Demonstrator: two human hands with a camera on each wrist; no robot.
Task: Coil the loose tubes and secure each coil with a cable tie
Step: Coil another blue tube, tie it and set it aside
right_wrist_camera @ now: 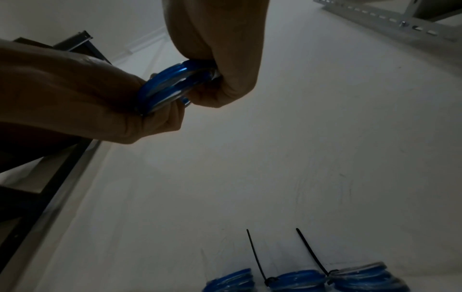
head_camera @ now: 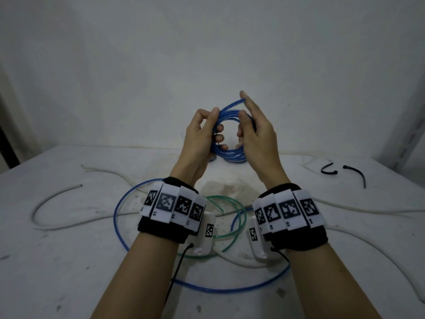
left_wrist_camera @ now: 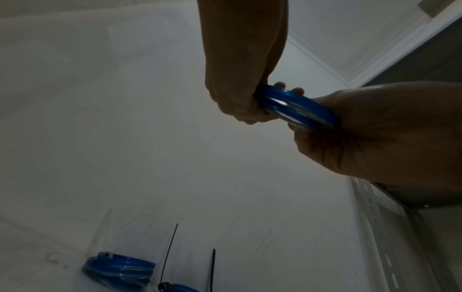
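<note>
I hold a small coil of blue tube (head_camera: 230,154) upright above the table between both hands. My left hand (head_camera: 213,125) grips its left side, thumb on the outside and fingers curled through the middle. My right hand (head_camera: 243,120) grips the right side, with the index finger stretched up along the free tube end. In the left wrist view the left hand (left_wrist_camera: 350,122) clamps the coil (left_wrist_camera: 300,108). From the right wrist, the right hand (right_wrist_camera: 125,102) clamps the same coil (right_wrist_camera: 170,87). Two loose black cable ties (head_camera: 328,171) lie at the back right.
Loose tubes lie across the white table (head_camera: 69,272): a long blue one (head_camera: 207,289), a green one (head_camera: 239,217) and white ones (head_camera: 57,203). Three blue coils (right_wrist_camera: 295,280) stand by the back wall, two with black ties (right_wrist_camera: 255,254) sticking up. A metal shelf frame (right_wrist_camera: 375,17) stands to the right.
</note>
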